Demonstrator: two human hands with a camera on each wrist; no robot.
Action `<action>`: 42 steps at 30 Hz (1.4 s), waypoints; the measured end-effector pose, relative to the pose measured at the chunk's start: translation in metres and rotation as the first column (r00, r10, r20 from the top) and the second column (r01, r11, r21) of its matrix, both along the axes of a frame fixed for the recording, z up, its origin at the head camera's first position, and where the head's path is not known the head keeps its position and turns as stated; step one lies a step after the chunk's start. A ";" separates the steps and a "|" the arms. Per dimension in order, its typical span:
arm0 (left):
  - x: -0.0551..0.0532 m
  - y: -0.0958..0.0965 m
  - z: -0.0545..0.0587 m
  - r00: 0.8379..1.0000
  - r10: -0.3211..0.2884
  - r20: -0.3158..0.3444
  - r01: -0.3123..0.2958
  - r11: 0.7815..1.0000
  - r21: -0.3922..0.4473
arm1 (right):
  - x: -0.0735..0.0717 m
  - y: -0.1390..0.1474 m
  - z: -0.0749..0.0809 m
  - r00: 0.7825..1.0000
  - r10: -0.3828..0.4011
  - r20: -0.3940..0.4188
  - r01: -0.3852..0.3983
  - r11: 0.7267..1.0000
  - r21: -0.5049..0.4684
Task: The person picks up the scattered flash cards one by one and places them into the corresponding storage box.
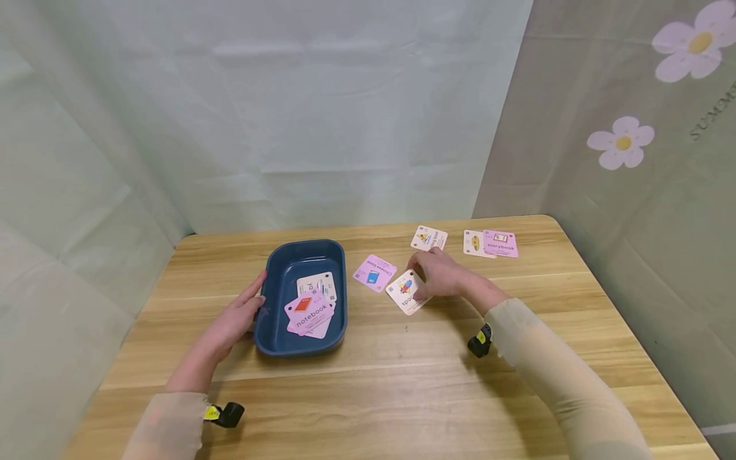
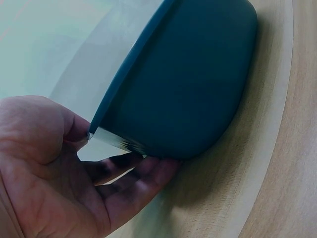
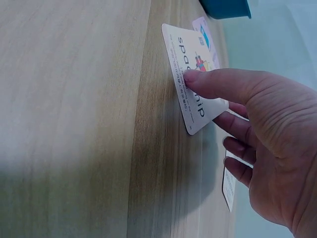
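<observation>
In the head view my left hand (image 1: 232,319) holds the left side of a dark blue plastic tray (image 1: 278,271). The left wrist view shows its thumb at the rim and its other fingers against the outer wall (image 2: 188,84). Several cards lie overlapped in the tray, a pink "notebook" card (image 1: 310,311) on top. Right of the tray, my right hand (image 1: 441,273) pinches a white "spaceship" card (image 1: 406,295), thumb on its printed face and fingers behind; the card (image 3: 198,108) looks tilted off the table in the right wrist view.
Between tray and right hand lies a pink "Chinese book" card (image 1: 374,273). A white card (image 1: 429,237) with a yellow picture lies behind the right hand. Farther right, a pink "storybook" card (image 1: 501,245) overlaps another white card (image 1: 476,244). Curtains stand behind the wooden table (image 1: 391,396).
</observation>
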State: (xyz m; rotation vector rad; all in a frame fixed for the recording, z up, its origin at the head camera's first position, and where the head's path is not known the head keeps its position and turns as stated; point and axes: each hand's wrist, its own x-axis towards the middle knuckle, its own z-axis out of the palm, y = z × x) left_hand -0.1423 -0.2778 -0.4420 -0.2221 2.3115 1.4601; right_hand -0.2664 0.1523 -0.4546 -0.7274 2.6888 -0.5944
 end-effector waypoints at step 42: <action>-0.001 0.000 0.000 1.000 -0.006 0.005 0.006 0.999 -0.047 | -0.004 0.031 0.012 1.000 0.011 -0.005 -0.011 0.992 -0.129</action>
